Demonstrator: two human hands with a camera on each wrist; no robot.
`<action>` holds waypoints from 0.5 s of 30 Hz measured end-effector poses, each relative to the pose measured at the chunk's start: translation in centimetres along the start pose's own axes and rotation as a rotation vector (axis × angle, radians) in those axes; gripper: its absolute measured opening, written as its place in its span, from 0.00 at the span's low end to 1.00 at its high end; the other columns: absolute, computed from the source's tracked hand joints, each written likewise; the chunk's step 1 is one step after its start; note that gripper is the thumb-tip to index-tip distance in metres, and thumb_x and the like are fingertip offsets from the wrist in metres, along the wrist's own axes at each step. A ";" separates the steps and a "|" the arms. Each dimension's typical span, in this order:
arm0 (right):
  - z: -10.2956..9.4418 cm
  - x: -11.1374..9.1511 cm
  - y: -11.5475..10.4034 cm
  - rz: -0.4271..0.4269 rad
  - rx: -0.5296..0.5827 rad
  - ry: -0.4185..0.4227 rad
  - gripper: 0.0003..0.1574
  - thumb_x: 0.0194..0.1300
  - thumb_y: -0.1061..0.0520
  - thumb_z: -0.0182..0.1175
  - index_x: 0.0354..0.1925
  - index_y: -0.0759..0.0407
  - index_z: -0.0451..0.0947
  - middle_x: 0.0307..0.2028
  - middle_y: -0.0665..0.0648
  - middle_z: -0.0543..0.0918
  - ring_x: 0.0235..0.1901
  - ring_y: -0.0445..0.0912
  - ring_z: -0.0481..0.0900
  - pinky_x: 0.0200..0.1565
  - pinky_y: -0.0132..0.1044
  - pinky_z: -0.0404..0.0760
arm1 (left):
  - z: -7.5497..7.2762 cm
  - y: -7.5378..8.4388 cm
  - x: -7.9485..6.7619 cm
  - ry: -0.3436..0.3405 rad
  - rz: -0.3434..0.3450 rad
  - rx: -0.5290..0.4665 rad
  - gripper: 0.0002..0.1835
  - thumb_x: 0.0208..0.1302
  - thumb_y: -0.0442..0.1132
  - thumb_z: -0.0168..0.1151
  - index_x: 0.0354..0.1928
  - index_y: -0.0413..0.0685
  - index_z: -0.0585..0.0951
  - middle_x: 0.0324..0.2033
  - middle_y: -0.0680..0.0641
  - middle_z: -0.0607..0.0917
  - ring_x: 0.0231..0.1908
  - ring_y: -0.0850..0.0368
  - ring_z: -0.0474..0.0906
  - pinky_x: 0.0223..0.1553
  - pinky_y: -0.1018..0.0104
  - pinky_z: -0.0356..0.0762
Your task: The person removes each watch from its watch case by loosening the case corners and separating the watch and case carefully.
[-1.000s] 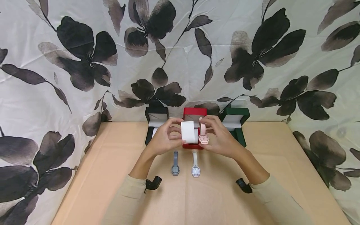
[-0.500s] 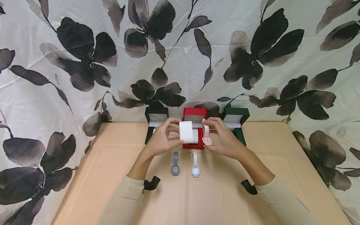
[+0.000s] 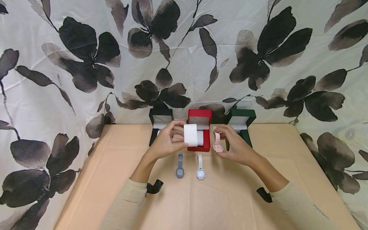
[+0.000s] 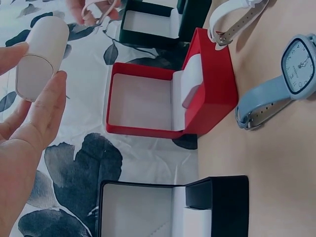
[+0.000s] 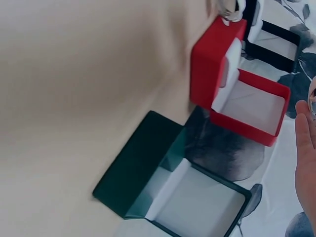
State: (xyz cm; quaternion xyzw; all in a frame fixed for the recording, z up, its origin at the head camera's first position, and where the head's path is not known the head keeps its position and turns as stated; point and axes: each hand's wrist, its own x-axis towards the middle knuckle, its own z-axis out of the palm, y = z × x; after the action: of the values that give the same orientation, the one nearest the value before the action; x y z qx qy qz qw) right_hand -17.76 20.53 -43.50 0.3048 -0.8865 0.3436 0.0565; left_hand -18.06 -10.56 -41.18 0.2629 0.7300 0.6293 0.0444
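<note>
My left hand (image 3: 165, 140) pinches a white watch cushion (image 3: 190, 135) between thumb and fingers, raised in front of the open red watch box (image 3: 206, 145). Its rounded end faces the left wrist view, where the cushion (image 4: 47, 44) carries no watch. To the right, my right hand (image 3: 238, 145) holds a pink watch (image 3: 218, 147) by its strap, dial hanging down. The right wrist view catches just part of that hand (image 5: 306, 153). Nearer me on the table lie a blue-grey watch (image 3: 180, 172) and a white watch (image 3: 200, 173).
An open black watch box (image 3: 161, 111) stands left of the red one, with something white inside. On the right is an open green watch box (image 3: 242, 113), partly behind my right hand. Floral cloth (image 3: 184, 64) rises behind the table's back edge.
My right hand has moved right with the pink watch, away from the cushion. My left hand and the cushion have hardly shifted.
</note>
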 end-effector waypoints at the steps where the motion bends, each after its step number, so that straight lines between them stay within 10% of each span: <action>1: 0.1 -0.1 0.2 0.011 -0.005 -0.008 0.53 0.47 0.65 0.81 0.68 0.61 0.65 0.68 0.61 0.68 0.60 0.55 0.77 0.60 0.50 0.83 | 0.0 0.0 0.0 -0.002 -0.004 -0.001 0.40 0.53 0.21 0.73 0.69 0.37 0.67 0.59 0.37 0.75 0.49 0.47 0.83 0.51 0.55 0.87; 15: 1.2 -1.6 1.9 0.018 -0.002 -0.036 0.55 0.45 0.61 0.85 0.67 0.63 0.66 0.64 0.63 0.69 0.56 0.54 0.80 0.58 0.51 0.83 | 0.0 -0.5 -0.4 -0.001 -0.013 0.024 0.40 0.54 0.22 0.74 0.68 0.44 0.69 0.59 0.40 0.75 0.50 0.45 0.83 0.52 0.53 0.87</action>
State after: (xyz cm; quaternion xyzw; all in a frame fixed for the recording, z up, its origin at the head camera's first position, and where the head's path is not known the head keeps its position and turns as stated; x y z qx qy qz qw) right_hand -17.41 21.66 -46.02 0.3031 -0.8904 0.3376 0.0379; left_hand -17.86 -10.80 -41.81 0.2590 0.7391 0.6201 0.0456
